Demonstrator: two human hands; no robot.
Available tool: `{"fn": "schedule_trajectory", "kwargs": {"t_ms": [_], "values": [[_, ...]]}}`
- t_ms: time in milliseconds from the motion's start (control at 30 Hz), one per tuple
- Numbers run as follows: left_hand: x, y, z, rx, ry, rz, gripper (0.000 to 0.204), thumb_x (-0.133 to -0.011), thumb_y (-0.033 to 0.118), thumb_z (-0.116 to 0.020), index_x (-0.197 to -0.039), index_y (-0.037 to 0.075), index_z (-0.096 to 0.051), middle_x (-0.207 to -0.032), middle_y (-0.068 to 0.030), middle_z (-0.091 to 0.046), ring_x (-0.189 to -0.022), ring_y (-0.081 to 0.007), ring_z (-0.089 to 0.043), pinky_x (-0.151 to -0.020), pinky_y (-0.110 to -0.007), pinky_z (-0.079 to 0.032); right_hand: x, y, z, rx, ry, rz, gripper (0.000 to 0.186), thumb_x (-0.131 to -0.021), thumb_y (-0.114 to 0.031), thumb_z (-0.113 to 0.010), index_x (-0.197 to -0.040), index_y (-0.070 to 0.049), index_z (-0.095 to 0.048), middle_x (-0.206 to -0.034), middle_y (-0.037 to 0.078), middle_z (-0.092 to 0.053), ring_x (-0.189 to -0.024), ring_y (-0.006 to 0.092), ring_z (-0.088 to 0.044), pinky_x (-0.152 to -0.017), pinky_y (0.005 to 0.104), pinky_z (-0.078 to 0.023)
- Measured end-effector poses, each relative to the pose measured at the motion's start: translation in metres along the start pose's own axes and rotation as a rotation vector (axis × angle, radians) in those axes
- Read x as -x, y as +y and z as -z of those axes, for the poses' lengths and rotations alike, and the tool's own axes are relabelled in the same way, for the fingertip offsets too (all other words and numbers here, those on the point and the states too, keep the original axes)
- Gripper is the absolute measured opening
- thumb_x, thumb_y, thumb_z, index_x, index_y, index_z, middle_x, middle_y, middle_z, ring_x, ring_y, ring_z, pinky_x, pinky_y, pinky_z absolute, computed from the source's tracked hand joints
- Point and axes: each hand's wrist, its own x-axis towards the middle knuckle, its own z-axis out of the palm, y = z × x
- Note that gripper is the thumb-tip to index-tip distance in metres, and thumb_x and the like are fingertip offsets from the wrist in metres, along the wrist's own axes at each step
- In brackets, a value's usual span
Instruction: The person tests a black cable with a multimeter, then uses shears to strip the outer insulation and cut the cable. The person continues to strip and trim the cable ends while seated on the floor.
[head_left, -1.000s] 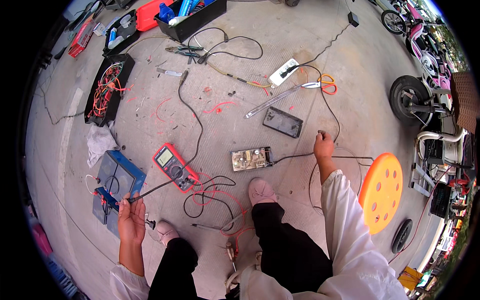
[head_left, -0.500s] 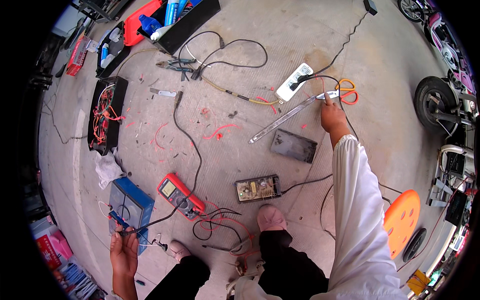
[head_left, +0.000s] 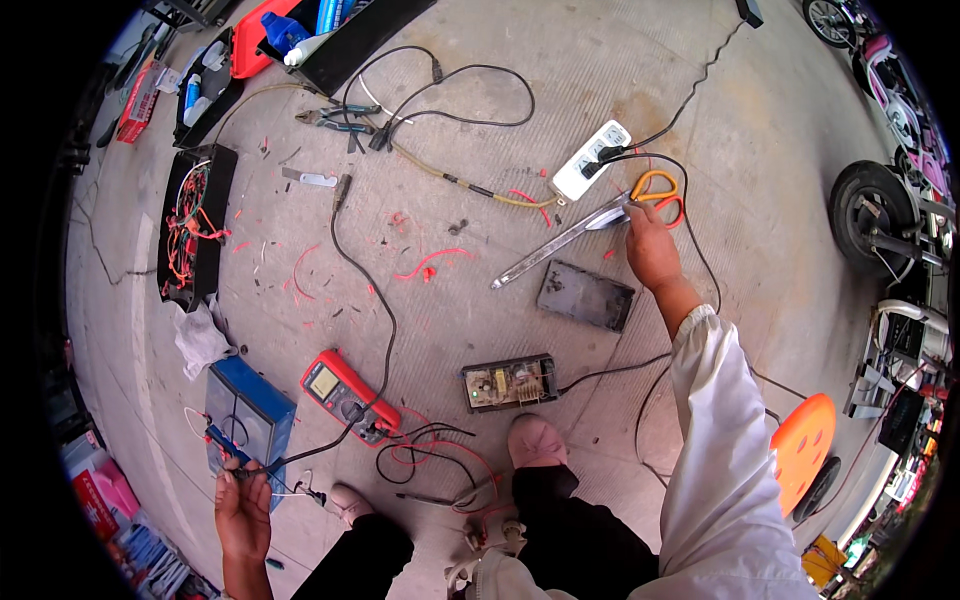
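Low at the left, my left hand is closed, its fingertips pinching the end of a black cable beside the blue box-shaped battery. The cable runs over a red multimeter and up to a plug end lying on the floor. With my right arm stretched forward, my right hand grips scissors around the blade and pivot area; the orange and red handle loops stick out beyond my fingers. Under the scissor blades lies a long flat metal strip. A white power strip is just beyond it.
An opened charger with a bare circuit board lies ahead of my foot, its dark cover farther off. Pliers, a black bin of wires and a toolbox are at the left. An orange stool stands right.
The scissors have shifted left and toward me with my right hand, whose pointing finger has folded in around them. My left hand still pinches the cable. The whole view has shifted slightly.
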Motion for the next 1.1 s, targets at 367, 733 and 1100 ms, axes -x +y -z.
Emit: {"fn": "schedule_trajectory", "kwargs": {"t_ms": [367,733,1100], "values": [[-0.004,0.018,-0.002,0.059,-0.055,-0.022,0.024,-0.103,0.024,-0.047,-0.12,0.01,-0.054,-0.109,-0.0121,-0.067,-0.093,-0.0198,-0.068,-0.082,-0.033,-0.057,-0.01,0.046,0.006,0.381,-0.086,-0.034,0.039,-0.078,-0.012,-0.073,-0.111,-0.007,-0.054,-0.114,0.014,-0.058,-0.111,0.0347,-0.055,-0.09,0.0425,-0.05],[-0.022,0.017,0.033,0.12,-0.021,-0.067,0.026,-0.103,0.026,-0.045,-0.123,0.011,-0.053,-0.112,-0.0103,-0.065,-0.094,-0.0183,-0.067,-0.081,-0.031,-0.057,0.045,-0.003,0.021,0.023,0.273,-0.067,0.028,-0.077,-0.008,-0.071,-0.1,-0.001,-0.056,-0.096,0.017,-0.061,-0.089,0.0332,-0.059,-0.077,0.0414,-0.048],[-0.05,-0.02,0.08,0.278,0.036,-0.04,0.027,-0.103,0.027,-0.045,-0.122,0.01,-0.054,-0.11,-0.0093,-0.065,-0.093,-0.0176,-0.067,-0.082,-0.031,-0.057,0.093,-0.212,0.044,-0.689,-0.957,-0.15,0.063,-0.093,-0.067,-0.042,-0.088,-0.004,-0.053,-0.063,0.001,-0.047,-0.052,0.0114,-0.049,-0.049,0.0266,-0.043]]}}
